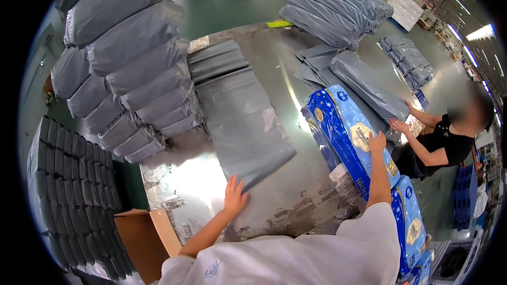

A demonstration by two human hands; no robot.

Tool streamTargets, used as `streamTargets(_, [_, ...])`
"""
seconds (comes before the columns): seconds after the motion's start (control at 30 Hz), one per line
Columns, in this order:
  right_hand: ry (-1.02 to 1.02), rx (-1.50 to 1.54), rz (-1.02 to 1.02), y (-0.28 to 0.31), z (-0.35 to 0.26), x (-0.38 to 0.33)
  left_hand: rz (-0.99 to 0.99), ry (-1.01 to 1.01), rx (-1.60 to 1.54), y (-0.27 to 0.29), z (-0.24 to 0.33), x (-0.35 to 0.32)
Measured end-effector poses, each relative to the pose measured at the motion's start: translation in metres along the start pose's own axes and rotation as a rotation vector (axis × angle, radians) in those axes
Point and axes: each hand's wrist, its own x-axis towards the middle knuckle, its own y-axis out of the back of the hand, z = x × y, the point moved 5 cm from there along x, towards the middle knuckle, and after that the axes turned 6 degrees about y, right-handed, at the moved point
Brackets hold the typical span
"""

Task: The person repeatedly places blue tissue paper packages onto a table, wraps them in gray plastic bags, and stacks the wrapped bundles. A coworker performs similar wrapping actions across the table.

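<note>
A stack of flat grey plastic bags [237, 111] lies on the metal table. My left hand [234, 196] is at its near corner, fingers spread, touching or just beside the edge of the top bag; nothing shows in its grip. To the right, a long blue plastic-wrapped pack [348, 132] with pale round labels lies at the table's right side. My right hand [377, 143] rests against the upper face of this pack with its fingers apart. Further blue packs [409, 216] line up behind it toward my right side.
Grey wrapped bundles [142, 47] are piled high at left, with more [338, 5] at the far right of the metal table [285, 200]. Across the table a co-worker [449, 132] handles a grey-wrapped bundle [369, 84]. An open cardboard box [140, 237] stands at lower left.
</note>
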Motion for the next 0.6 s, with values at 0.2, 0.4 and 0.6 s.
streamTargets(0.2, [-0.139, 0.082, -0.398, -0.061, 0.019, 0.026, 0.01, 0.32, -0.167, -0.073, 0.043, 0.083])
streamTargets(0.4, [0.012, 0.176, -0.021, 0.049, -0.087, -0.027, -0.391, 0.154, 0.002, -0.083, 0.072, 0.108])
streamTargets(0.6, [0.243, 0.172, -0.393, 0.154, -0.215, -0.098, -0.411, 0.041, 0.063, -0.1, 0.033, 0.061])
